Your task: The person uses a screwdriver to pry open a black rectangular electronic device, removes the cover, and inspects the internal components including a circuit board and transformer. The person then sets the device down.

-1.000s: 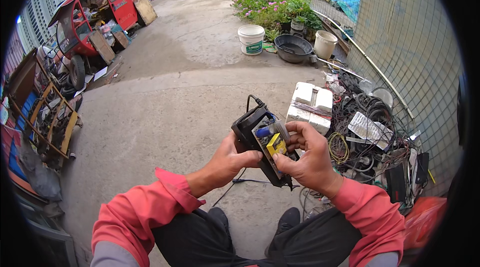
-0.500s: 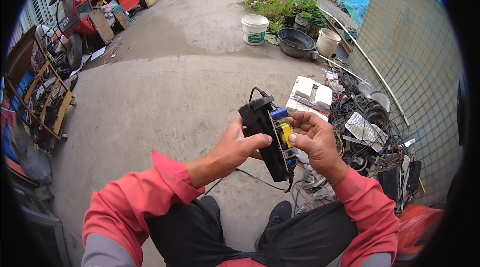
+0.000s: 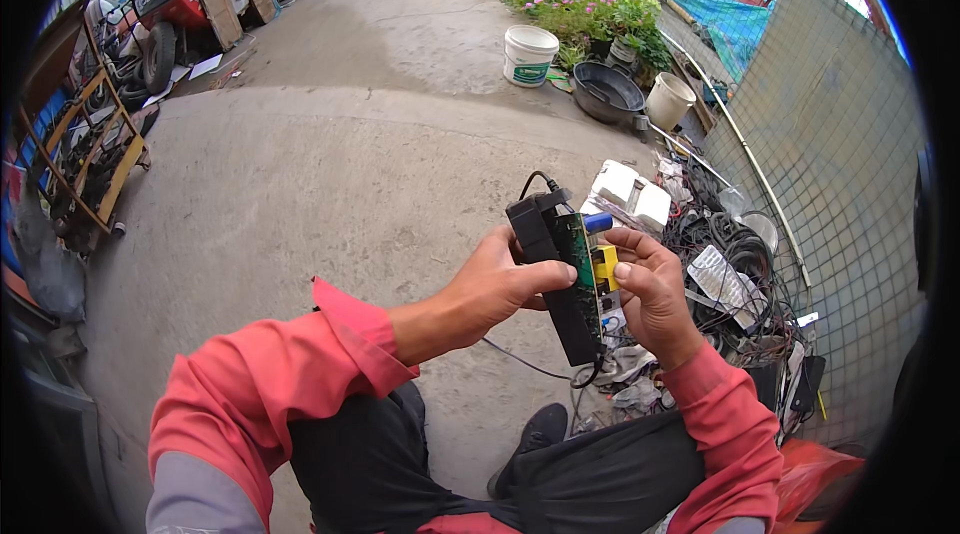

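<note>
Black plastic casing: one power adapter [image 3: 556, 274], opened, held upright at chest height over the person's lap, well above the concrete ground [image 3: 330, 194].
Circuit board: one green board [image 3: 580, 269] set edge-on in the casing, carrying one yellow block and one blue cylinder.
Left hand [image 3: 490, 286]: clasped round the casing from behind, thumb pressed on the board's edge.
Right hand [image 3: 655, 289]: fingertips pinching the yellow component side, palm clear.
Handling: judged light and rigid; casing smooth, likely slippery; board and soldered parts fragile. Best held by the casing walls and board edges, not by components.
Cable: one black lead [image 3: 532, 179] looping from the top.
Nearby: one white bucket [image 3: 529, 55], one dark basin [image 3: 607, 93], one heap of tangled cables [image 3: 740, 264].
</note>
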Motion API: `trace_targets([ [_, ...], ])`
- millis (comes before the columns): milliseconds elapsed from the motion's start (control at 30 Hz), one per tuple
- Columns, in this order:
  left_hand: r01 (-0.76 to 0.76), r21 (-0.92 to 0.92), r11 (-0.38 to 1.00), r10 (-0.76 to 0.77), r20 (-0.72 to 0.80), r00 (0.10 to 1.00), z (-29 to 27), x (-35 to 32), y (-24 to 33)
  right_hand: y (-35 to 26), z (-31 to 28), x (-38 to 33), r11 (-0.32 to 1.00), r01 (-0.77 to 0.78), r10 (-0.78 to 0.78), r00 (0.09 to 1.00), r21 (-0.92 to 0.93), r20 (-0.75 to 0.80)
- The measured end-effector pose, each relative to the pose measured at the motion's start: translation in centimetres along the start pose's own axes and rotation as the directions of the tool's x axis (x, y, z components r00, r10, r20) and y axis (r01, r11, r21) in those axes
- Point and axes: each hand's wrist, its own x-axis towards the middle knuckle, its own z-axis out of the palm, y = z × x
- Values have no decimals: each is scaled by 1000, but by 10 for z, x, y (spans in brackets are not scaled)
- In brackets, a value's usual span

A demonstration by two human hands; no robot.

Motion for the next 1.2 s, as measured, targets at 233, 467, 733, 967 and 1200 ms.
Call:
trace_targets([
  [233, -37, -39, 999, 37, -1, 999, 2, -1, -3, -1, -2, 1, 1000, 7, -7, 1000, 5, -4],
  [467, -60, -120, 991, 65, 36, 997, 3, 1, -4, -1, -5, 1, 999, 17, -18, 1000, 40, 11],
  [733, -60, -87, 994, 66, 76, 995, 4, -1, -3, -2, -9, 1, 994, 17, -22, 999, 111, 48],
  [967, -52, -120, 991, 58, 48, 997, 7, -3, 1, -1, -13, 2, 989, 1, -15, 996, 148, 93],
  [1200, -38, -94, 995, 47, 99, 994, 7, -5, 4, -3, -11, 3, 972, -43, 11, 990, 231, 139],
])
